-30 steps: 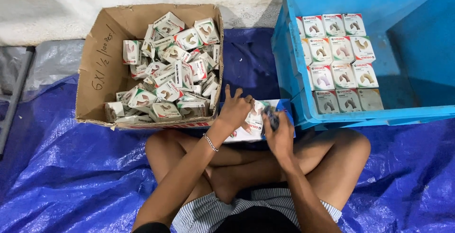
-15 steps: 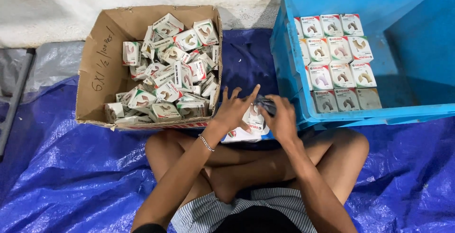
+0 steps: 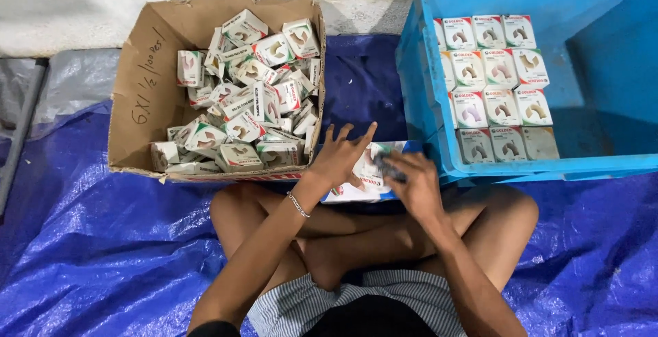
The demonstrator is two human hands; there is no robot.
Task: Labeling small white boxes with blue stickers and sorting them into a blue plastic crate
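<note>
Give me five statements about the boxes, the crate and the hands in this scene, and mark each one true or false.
1. The small boxes in the cardboard carton lie in a loose jumble. True.
2. The blue crate is packed full. False: neat rows of small boxes fill only its left part.
3. The left hand rests on a white pack with its fingers spread. True.
4. The right hand is empty. False: it grips a small dark item, blurred.
5. The person sits on a red mat. False: it is a blue tarpaulin.
</note>
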